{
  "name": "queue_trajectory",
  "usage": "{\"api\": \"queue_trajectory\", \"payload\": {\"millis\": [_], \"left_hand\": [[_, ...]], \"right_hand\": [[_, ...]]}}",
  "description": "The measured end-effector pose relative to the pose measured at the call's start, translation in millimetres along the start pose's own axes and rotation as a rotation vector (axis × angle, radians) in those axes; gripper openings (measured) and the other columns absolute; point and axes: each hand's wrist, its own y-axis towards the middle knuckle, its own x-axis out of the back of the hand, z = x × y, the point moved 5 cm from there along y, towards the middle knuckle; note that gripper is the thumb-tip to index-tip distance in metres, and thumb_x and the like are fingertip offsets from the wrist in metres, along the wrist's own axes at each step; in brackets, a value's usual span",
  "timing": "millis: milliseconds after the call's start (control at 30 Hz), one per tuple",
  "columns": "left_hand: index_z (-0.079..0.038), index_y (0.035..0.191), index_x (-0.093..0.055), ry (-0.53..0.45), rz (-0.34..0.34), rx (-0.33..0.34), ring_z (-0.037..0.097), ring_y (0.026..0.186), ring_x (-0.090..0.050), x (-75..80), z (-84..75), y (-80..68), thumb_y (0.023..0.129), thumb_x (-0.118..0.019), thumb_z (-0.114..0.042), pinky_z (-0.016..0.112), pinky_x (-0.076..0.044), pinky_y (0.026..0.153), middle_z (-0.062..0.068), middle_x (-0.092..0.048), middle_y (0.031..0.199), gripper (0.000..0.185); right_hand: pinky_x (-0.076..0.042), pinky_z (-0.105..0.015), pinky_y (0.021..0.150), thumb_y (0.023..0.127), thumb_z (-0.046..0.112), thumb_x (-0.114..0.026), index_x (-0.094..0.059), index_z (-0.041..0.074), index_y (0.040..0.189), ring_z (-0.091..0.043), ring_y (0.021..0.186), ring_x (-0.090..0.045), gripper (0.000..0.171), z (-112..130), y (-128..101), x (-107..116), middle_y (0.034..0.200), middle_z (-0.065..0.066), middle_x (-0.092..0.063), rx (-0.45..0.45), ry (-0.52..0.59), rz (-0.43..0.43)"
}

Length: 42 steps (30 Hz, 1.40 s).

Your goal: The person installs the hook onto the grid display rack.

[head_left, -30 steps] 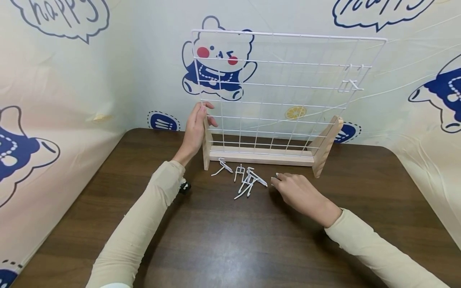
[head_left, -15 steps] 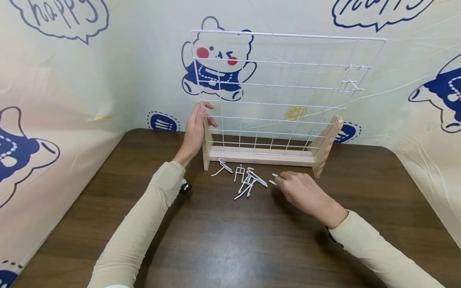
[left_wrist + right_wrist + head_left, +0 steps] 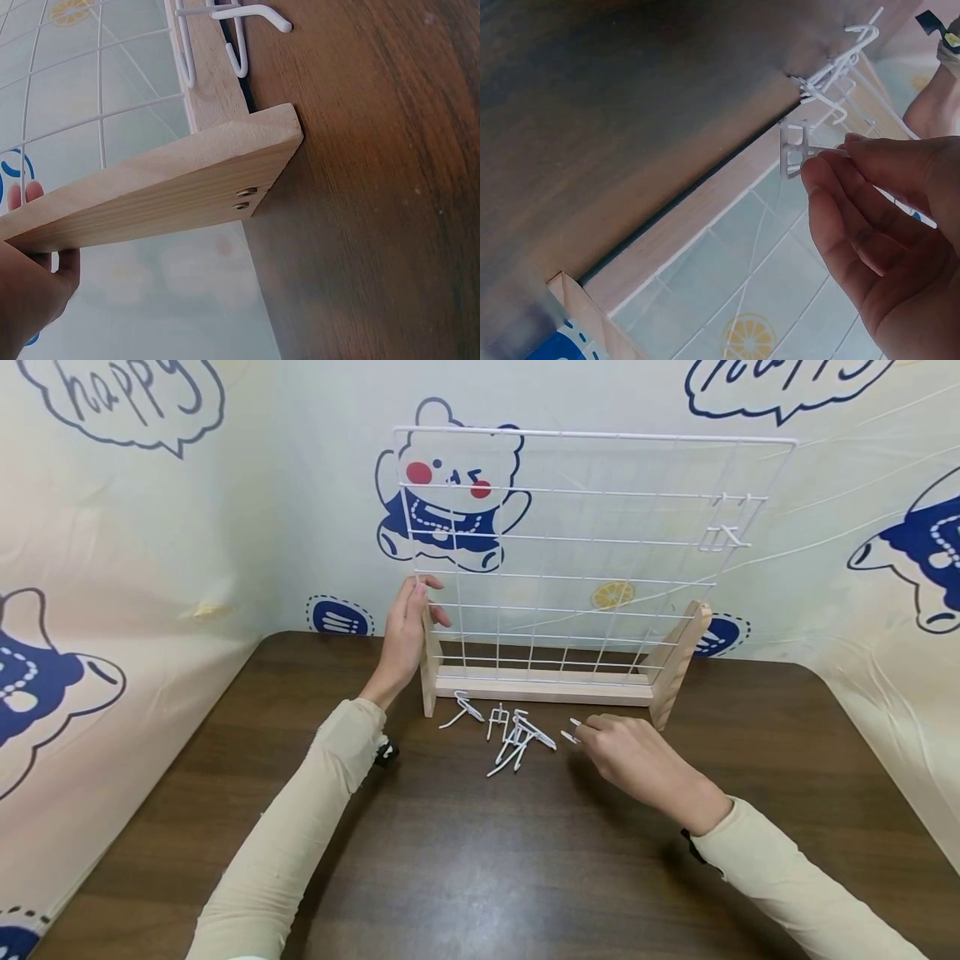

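Observation:
A white wire grid panel (image 3: 558, 435) stands in a wooden base with a side board at each end. My left hand (image 3: 405, 627) grips the left side board (image 3: 150, 195), thumb in front and fingers behind. Between thumb and fingertips, my right hand (image 3: 637, 760) pinches a small white wire hook (image 3: 784, 150), just above the table in front of the base. Its two prongs show past the fingertips in the head view. Left of that hand, several white hooks (image 3: 517, 739) lie in a loose pile. One more hook (image 3: 726, 535) hangs near the grid's upper right corner.
The dark wooden table (image 3: 450, 860) extends in front of the stand. Close behind stands a printed backdrop (image 3: 315, 510) with cartoon bears. The right side board (image 3: 678, 660) rises near the right hand.
My right hand has shifted slightly right and turned a little, so the pinched hook's prongs show more clearly. The left hand keeps its hold on the side board. The hook pile has not moved.

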Motion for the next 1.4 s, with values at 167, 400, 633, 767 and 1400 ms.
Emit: {"api": "queue_trajectory", "payload": {"millis": [167,400,633,767,1400], "left_hand": [[0.008,0.121,-0.047,0.008,0.002,-0.004,0.052,0.087,-0.056,-0.3,-1.1,-0.1,0.110,-0.030,-0.023,0.040,-0.046,0.085,0.043,-0.055,0.087,0.037],[0.006,0.121,-0.049,0.020,0.002,-0.006,0.052,0.088,-0.055,0.0,-1.0,-0.8,0.110,-0.030,-0.023,0.040,-0.045,0.085,0.042,-0.055,0.087,0.036],[0.002,0.120,-0.050,0.030,-0.007,0.006,0.051,0.088,-0.055,0.1,0.9,-0.6,0.110,-0.030,-0.024,0.034,-0.045,0.082,0.042,-0.054,0.088,0.034],[0.004,0.121,-0.049,0.024,-0.004,0.000,0.051,0.087,-0.055,-0.2,-0.4,-0.7,0.110,-0.029,-0.023,0.033,-0.045,0.081,0.042,-0.055,0.087,0.035],[0.006,0.123,-0.047,0.024,0.000,0.008,0.051,0.089,-0.056,-0.2,-1.8,-1.4,0.110,-0.029,-0.024,0.041,-0.045,0.085,0.042,-0.055,0.089,0.038]], "right_hand": [[-0.047,-0.036,0.049,0.085,0.000,-0.072,-0.063,0.009,0.081,-0.016,0.059,-0.059,0.013,-1,4,5,0.070,0.000,-0.058,-0.006,0.028,-0.012],[-0.048,-0.036,0.050,0.084,0.002,-0.074,-0.063,0.010,0.080,-0.016,0.059,-0.059,0.015,0,9,14,0.070,0.001,-0.058,-0.017,0.054,-0.035],[-0.046,-0.032,0.052,0.084,0.003,-0.076,-0.065,0.011,0.080,-0.011,0.058,-0.053,0.014,0,11,26,0.069,0.005,-0.055,-0.035,0.094,-0.059],[-0.047,-0.031,0.055,0.084,0.004,-0.076,-0.067,0.010,0.082,-0.010,0.060,-0.052,0.011,-1,12,33,0.071,0.006,-0.058,-0.039,0.114,-0.070],[-0.053,-0.037,0.064,0.081,0.003,-0.078,-0.070,0.006,0.087,-0.016,0.070,-0.064,0.011,3,16,58,0.078,0.001,-0.067,0.018,0.139,-0.177]]}}
